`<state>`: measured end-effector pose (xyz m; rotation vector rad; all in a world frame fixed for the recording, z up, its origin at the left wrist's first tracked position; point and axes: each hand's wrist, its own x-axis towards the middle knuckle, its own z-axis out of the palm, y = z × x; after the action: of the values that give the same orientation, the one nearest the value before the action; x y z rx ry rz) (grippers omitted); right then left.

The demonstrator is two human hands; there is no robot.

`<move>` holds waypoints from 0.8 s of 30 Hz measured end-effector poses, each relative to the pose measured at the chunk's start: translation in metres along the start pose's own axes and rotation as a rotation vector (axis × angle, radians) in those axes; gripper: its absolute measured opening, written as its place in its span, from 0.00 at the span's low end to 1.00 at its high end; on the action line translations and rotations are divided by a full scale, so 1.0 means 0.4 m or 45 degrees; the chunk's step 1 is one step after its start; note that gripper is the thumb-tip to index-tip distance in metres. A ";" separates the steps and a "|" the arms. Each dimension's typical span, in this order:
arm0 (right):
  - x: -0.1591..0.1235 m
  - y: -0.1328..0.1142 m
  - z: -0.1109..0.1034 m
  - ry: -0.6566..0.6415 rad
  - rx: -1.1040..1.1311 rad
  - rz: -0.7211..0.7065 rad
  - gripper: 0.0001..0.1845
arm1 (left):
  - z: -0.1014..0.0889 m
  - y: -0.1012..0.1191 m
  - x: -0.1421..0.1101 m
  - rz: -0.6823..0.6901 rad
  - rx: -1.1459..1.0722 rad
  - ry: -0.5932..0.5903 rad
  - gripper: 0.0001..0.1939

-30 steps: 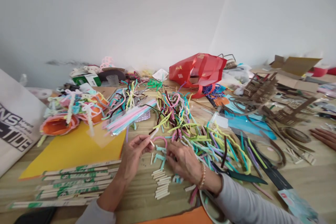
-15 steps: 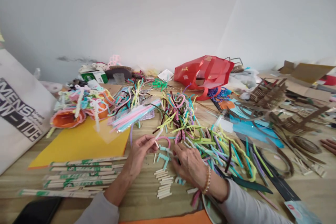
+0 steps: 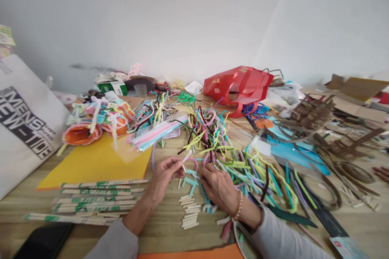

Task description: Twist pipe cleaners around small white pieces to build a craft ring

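Observation:
A short white pipe cleaner (image 3: pixel 187 156) is pinched between the thumb and forefinger of my left hand (image 3: pixel 165 176), its end pointing up and right. My right hand (image 3: pixel 219 186), with a beaded bracelet at the wrist, rests on the table with fingers curled and pressed together; what lies under the fingertips is hidden. Between the hands lie bent light-blue pipe cleaner pieces (image 3: pixel 190 181) and a curved pink pipe cleaner (image 3: pixel 195 163). Nearer me, short cut wooden sticks (image 3: pixel 190 212) form a loose stack. Tangled coloured pipe cleaners (image 3: pixel 209 129) spread beyond and right of my right hand.
Paper-wrapped chopsticks (image 3: pixel 94 198) and a yellow sheet (image 3: pixel 88 162) lie left, with a black phone (image 3: pixel 45 240) in front. Scissors (image 3: pixel 238 236) sit under my right forearm. A red bag (image 3: pixel 234 83) stands behind. Another person's hand (image 3: pixel 382 173) shows at the right edge.
The view has shifted slightly. My left hand still pinches the white pipe cleaner, now tilted a little differently. My right hand has moved slightly, uncovering more light-blue pieces beside it.

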<state>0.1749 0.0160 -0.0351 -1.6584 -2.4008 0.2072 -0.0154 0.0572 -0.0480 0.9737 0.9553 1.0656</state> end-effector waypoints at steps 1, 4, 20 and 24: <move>-0.001 0.000 0.000 0.010 0.008 -0.004 0.06 | 0.000 0.000 0.000 0.000 0.000 -0.004 0.10; -0.003 0.000 0.002 0.042 0.046 -0.015 0.05 | 0.000 -0.001 0.001 0.003 0.010 -0.015 0.10; 0.026 0.007 -0.008 -0.166 1.758 0.189 0.22 | 0.054 0.016 -0.040 0.278 0.486 -0.207 0.07; 0.025 0.007 -0.002 -0.184 1.800 0.203 0.19 | 0.057 0.005 -0.045 0.443 0.670 -0.092 0.05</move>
<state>0.1744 0.0264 -0.0340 -1.0447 -1.3652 1.5957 0.0018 0.0367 -0.0371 1.6472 1.0541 1.0737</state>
